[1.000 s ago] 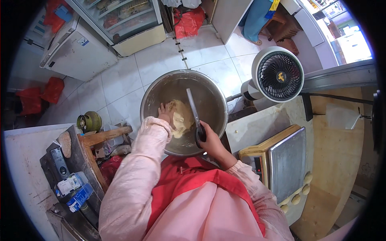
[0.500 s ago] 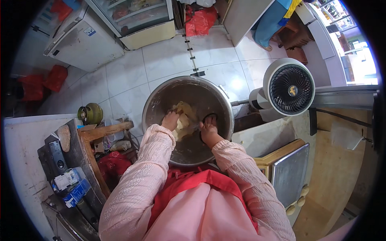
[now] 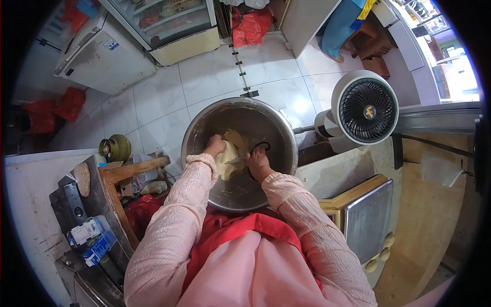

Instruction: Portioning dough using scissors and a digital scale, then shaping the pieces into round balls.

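A large round metal pot [image 3: 190, 171] stands before me, with pale yellow dough [image 3: 228, 153] inside. My left hand [image 3: 215, 146] is closed on the upper left part of the dough, its fingertips partly hidden. Just right of the dough is my right hand [image 3: 259, 161], curled against a thin black curved loop [image 3: 264, 144]. The loop shows above the fingers and again beside the palm; the rest of it is hidden by the hand, so its kind is unclear. A brownish-yellow piece [image 3: 236, 137] lies in the pot at the far side of the dough.
A white fan [image 3: 365, 107] stands to the right of the pot, near a framed panel [image 3: 369, 220]. On the left are a cluttered dark shelf [image 3: 97, 204] and a green gas cylinder [image 3: 115, 148]. A fridge [image 3: 186, 51] is across the tiled floor, and another person's leg [image 3: 335, 33] shows far right.
My left hand has risen slightly, lifting an edge of the dough. My right hand has shifted left toward the dough, and the black loop has moved with it.
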The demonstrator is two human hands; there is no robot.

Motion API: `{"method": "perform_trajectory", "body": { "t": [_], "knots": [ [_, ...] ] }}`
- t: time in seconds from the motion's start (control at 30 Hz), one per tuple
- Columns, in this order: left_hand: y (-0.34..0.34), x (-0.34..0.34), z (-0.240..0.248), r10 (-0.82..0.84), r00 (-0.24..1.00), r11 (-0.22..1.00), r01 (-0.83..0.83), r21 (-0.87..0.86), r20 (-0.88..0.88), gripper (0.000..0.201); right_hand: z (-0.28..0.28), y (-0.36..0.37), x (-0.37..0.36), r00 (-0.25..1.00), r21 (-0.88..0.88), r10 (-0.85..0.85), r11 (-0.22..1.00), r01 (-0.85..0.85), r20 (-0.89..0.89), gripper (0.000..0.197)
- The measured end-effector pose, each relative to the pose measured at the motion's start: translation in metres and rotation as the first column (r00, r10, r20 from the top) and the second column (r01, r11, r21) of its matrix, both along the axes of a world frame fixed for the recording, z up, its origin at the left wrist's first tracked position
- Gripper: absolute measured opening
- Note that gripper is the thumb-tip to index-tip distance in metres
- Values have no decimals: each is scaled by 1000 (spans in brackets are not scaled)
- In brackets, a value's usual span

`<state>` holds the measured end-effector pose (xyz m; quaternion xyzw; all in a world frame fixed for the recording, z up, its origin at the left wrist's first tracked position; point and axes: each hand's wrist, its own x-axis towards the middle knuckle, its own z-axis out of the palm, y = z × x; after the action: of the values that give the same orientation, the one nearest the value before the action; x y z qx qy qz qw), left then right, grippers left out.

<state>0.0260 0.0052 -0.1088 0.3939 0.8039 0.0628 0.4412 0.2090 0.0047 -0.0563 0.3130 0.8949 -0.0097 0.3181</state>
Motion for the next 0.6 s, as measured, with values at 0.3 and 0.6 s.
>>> {"method": "perform_trajectory", "body": {
  "t": [0.3,0.6],
  "knots": [
    [4,2,24,116,984,992,-106,-74,137,45,14,27,5,954,-201,-61,980,1,-294,18],
    [-7,-3,45,-174,984,980,170,103,36,28,62,39,5,988,-355,-103,933,57,-113,24]
  ]
}}
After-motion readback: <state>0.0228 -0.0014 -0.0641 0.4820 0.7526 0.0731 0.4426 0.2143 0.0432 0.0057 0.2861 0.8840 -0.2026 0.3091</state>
